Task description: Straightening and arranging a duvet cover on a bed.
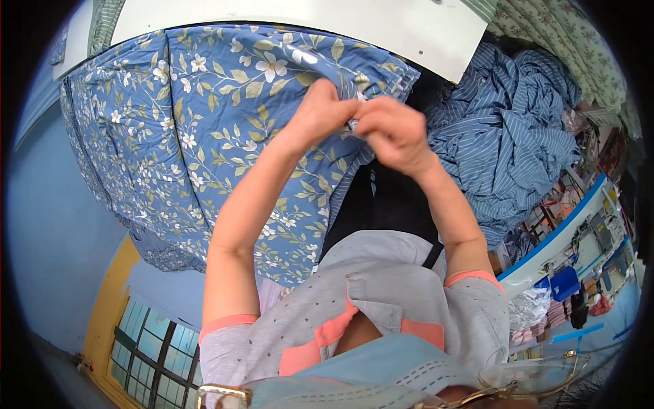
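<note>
A large blue fabric (204, 123) printed with white flowers and olive leaves spreads over the left and middle of the view. My left hand (323, 109) and my right hand (394, 133) meet at its right edge. Both pinch the cloth edge between closed fingers, fingertips almost touching. The forearms rise from the lower edge toward that spot. My grey dotted shirt with coral trim (368, 307) fills the bottom.
A heap of blue striped fabric (507, 136) lies to the right. A white board or table edge (306, 17) runs along the top. Pale floral cloth (565, 41) hangs at the upper right. Shelves with small items (579, 266) and a window (153, 354) show at the rim.
</note>
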{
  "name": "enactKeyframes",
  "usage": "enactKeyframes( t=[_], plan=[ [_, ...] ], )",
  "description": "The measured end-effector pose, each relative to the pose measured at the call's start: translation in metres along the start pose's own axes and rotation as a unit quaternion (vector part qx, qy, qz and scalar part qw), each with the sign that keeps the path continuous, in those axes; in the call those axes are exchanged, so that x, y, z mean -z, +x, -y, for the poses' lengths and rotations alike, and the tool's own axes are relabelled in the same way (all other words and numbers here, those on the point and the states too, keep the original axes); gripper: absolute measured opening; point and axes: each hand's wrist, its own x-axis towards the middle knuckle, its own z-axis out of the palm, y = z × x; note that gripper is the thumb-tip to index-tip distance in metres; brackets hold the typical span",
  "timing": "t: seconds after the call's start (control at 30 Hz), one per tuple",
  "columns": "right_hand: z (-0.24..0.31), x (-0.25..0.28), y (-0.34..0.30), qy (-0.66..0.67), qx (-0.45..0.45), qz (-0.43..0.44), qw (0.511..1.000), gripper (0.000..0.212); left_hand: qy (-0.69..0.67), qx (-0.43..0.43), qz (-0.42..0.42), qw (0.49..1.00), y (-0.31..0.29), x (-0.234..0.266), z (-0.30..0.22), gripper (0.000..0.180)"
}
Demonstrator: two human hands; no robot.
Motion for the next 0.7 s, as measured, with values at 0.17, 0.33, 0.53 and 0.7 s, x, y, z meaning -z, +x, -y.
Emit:
enactKeyframes(
  t=[0.17, 0.33, 0.53, 0.7],
  plan=[
    [-0.07, 0.018, 0.002, -0.243, -0.168, -0.176, 0.939, 0.018, -0.046, -0.038, -0.065, 0.996, -0.009, -0.022, 0.011, 0.024],
    [-0.09, 0.015, -0.002, -0.212, -0.242, -0.129, 0.938, 0.02, 0.013, 0.005, -0.037, 0.999, 0.004, -0.024, 0.017, 0.027],
    [-0.03, 0.003, 0.0, -0.159, -0.143, -0.16, 0.964, 0.011, -0.014, -0.026, -0.053, 0.998, 0.005, -0.025, 0.008, 0.036],
    [-0.001, -0.009, -0.009, -0.127, -0.024, -0.134, 0.983, 0.015, -0.1, 0.041, -0.025, 0.994, -0.001, -0.017, -0.007, 0.045]
  ],
)
